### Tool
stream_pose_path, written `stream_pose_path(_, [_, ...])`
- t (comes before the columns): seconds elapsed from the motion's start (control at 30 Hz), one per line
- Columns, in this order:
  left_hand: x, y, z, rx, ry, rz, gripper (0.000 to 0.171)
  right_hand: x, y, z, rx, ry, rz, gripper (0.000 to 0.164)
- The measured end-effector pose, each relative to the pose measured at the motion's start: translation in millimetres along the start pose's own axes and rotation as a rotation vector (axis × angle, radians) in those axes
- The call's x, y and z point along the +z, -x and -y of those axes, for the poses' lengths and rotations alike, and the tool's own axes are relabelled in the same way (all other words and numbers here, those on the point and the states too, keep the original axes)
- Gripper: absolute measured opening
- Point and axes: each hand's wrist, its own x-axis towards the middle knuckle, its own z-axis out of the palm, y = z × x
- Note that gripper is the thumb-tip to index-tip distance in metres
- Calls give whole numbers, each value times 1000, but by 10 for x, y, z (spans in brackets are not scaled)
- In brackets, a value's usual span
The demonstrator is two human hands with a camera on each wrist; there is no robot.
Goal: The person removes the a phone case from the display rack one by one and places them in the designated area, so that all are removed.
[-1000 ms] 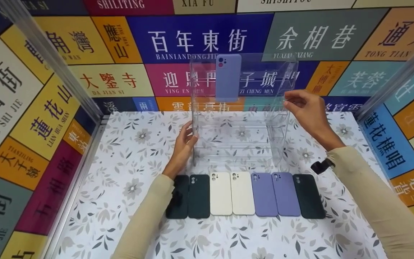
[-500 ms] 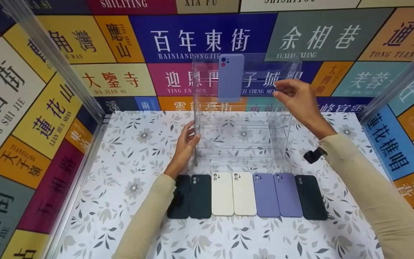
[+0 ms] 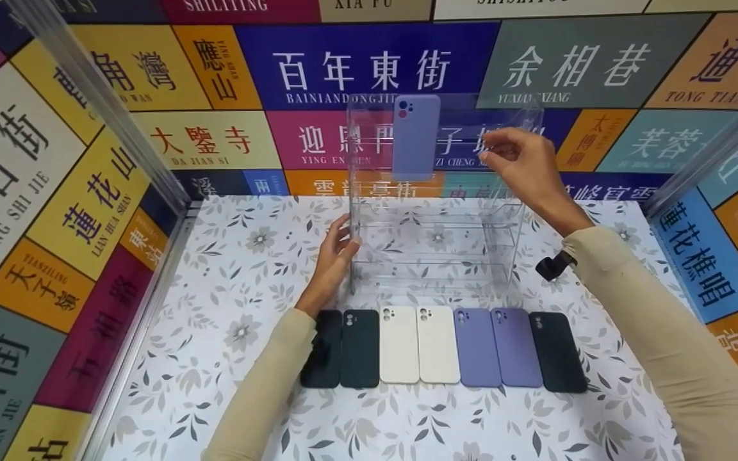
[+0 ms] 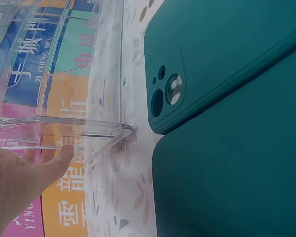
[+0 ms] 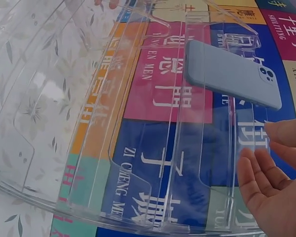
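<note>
A clear tiered display rack (image 3: 433, 261) stands on the table, with one light purple phone case (image 3: 416, 137) upright in its top tier, left of centre. My left hand (image 3: 329, 264) holds the rack's left side, thumb at the near edge (image 4: 64, 155) and fingers partly hidden behind the clear wall. Before the top tier, right of that case, hovers my right hand (image 3: 526, 163). Its thumb and fingertips are bent towards each other with a gap, and nothing lies between them. In the right wrist view the hand is apart from the phone case (image 5: 232, 74).
A row of phone cases lies in front of the rack: dark ones (image 3: 360, 349) at left, two cream ones (image 3: 398, 346), two purple ones (image 3: 479, 346), and a dark one (image 3: 558, 352) at right. Patterned panels (image 3: 369, 61) rise behind and beside the floral table cover (image 3: 241, 330).
My right hand has moved left and slightly up, from the rack's right edge to the front of the top tier. The left hand stays on the rack's side. The view has shifted slightly.
</note>
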Motion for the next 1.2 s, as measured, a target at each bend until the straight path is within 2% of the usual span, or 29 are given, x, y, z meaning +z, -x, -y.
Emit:
stream_pose_path(0.37, [4,-22,-15,4,-52,-9,63,33,-102,77,-61,38,-13,27])
stream_pose_path(0.73, [4,-5,14,5,-25,-10,64,157,-194,172,-82,30,-9,29])
stream_pose_path(0.93, [11,12,10,-5,-39,-17,62,230,-235,222,-82,17,-6,31])
stream_pose_path(1.2, [4,-3,19,15,-40,-19,62,330,-286,246,-75,-5,17,36])
